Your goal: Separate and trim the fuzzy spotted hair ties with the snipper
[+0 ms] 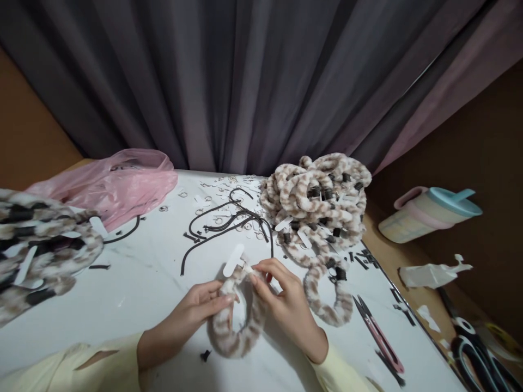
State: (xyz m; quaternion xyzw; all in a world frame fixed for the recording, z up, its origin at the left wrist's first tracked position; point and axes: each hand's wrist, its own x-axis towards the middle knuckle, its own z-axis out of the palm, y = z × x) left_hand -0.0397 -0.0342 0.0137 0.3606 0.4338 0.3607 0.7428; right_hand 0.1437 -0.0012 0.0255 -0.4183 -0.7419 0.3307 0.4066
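A fluffy white-and-brown striped plush loop point(235, 342) hangs between my two hands just over the table, its closed curve toward me. My left hand point(192, 305) pinches its left side, the thumb lying across the plush. On the other side, my right hand point(281, 294) grips the upper right end between thumb and fingers. A white tab point(233, 260) sticks up from the top of the loop. Black elastic cords point(229, 223) lie on the table just beyond my hands. Exactly how the loop's ends meet is partly hidden by my fingers.
More striped loops are piled at the back right point(322, 201) and at the left point(44, 250). A pink plastic bag point(134, 179) lies back left, near scattered metal rings point(218, 220). Pink thread snips point(379, 337), black scissors point(469, 348) and a lidded cup point(425, 215) are on the right.
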